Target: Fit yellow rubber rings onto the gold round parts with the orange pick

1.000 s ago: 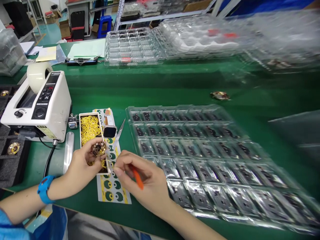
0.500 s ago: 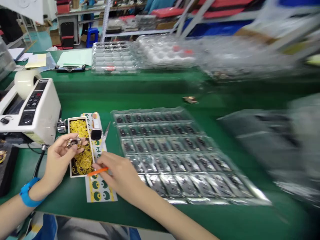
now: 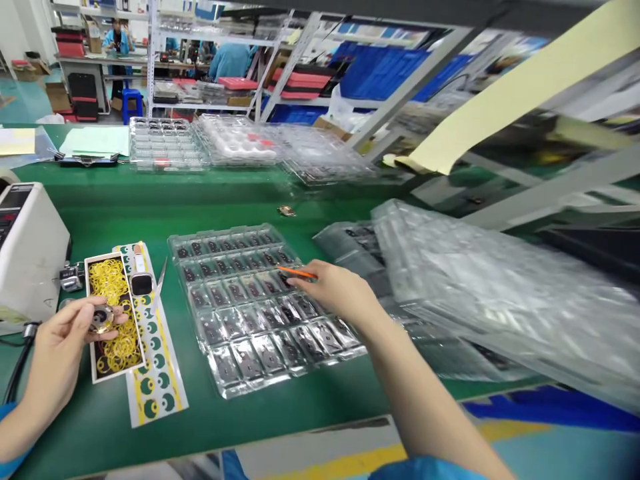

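Observation:
My left hand (image 3: pixel 63 343), at the left, pinches a round gold-rimmed part with a dark centre (image 3: pixel 101 320), resembling a watch case. It is held over a narrow box (image 3: pixel 118 373) of thin yellow rings. In my right hand (image 3: pixel 343 293) is a slim orange stick (image 3: pixel 297 272); its exact kind is unclear. The stick's tip is over the right side of a clear plastic tray (image 3: pixel 231 392), whose pockets hold small dark parts. Whether the tip touches one, I cannot tell.
Beside the box lie a smartwatch (image 3: pixel 141 285), a pointed metal tool (image 3: pixel 161 280) and a die-cut sheet (image 3: pixel 173 400). A white machine (image 3: pixel 33 253) stands left. Stacked clear trays (image 3: pixel 500 287) fill the right. Another gold part (image 3: pixel 287 211) lies behind the tray. Coworkers (image 3: pixel 230 60) appear far back.
My right hand has moved from beside the ring box to over the tray, still with the orange stick. My left hand keeps the round part. The camera view has turned right.

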### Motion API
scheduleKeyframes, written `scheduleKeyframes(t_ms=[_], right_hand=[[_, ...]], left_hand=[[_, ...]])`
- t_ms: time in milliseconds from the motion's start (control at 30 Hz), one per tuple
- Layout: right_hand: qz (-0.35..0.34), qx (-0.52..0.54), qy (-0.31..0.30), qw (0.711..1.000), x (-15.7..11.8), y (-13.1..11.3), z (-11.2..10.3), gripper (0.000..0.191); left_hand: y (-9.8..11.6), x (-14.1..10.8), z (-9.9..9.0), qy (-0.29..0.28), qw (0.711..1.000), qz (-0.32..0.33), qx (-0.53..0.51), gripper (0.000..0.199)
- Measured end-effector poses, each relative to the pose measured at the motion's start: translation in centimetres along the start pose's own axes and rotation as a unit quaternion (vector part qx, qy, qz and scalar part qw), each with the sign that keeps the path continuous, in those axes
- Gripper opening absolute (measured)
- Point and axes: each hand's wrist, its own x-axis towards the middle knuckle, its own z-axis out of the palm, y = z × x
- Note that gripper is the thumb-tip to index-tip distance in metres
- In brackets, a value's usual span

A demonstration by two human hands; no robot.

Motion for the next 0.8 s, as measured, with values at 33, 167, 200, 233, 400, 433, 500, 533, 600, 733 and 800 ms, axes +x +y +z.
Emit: scheduleKeyframes(t_ms=[33,167,200,233,400,433,500,533,600,733,800], right_hand=[[0.006,0.002,-0.010,1.000,0.2,0.4,0.2,0.013],[0.005,0.040,-0.030,0.999,0.2,0.5,0.5,0.014],[0.004,0.050,-0.031,0.998,0.2,0.2,0.6,0.017],[0.000,0.064,-0.036,0.997,0.2,-0.2,0.6,0.021],[-0.071,0.321,-0.110,0.938,-1.8,-7.1,1.2,0.024],[-0.078,0.372,-0.141,0.914,-2.9,-9.3,1.2,0.029],[-0.097,0.425,-0.211,0.875,-5.3,-13.7,1.0,0.045],[-0.116,0.444,-0.234,0.858,-6.6,-15.7,0.9,0.047],[-0.170,0.454,-0.259,0.836,-8.7,-18.7,0.7,0.043],[-0.256,0.457,-0.241,0.817,-10.7,-20.6,0.9,0.041],[-0.301,0.449,-0.192,0.819,-10.7,-20.3,1.0,0.038]], left_hand=[[0.1,0.0,0.1,-0.011,1.000,-0.017,-0.009,0.036],[0.1,0.0,0.3,-0.072,0.991,-0.088,-0.068,0.035],[0.1,0.0,0.4,-0.089,0.987,-0.102,-0.081,0.037],[0.1,-0.1,0.4,-0.106,0.984,-0.113,-0.092,0.041],[0.0,-0.4,0.6,-0.179,0.967,-0.121,-0.135,0.056],[0.1,-0.5,0.6,-0.188,0.965,-0.118,-0.138,0.053],[0.1,-0.7,0.7,-0.202,0.964,-0.113,-0.133,0.038],[0.1,-0.8,0.8,-0.205,0.964,-0.111,-0.126,0.030],[0.0,-0.8,0.8,-0.207,0.967,-0.111,-0.101,0.023],[-0.1,-0.9,0.8,-0.211,0.969,-0.119,-0.045,0.030],[0.0,-0.8,0.7,-0.204,0.970,-0.125,-0.041,0.031]])
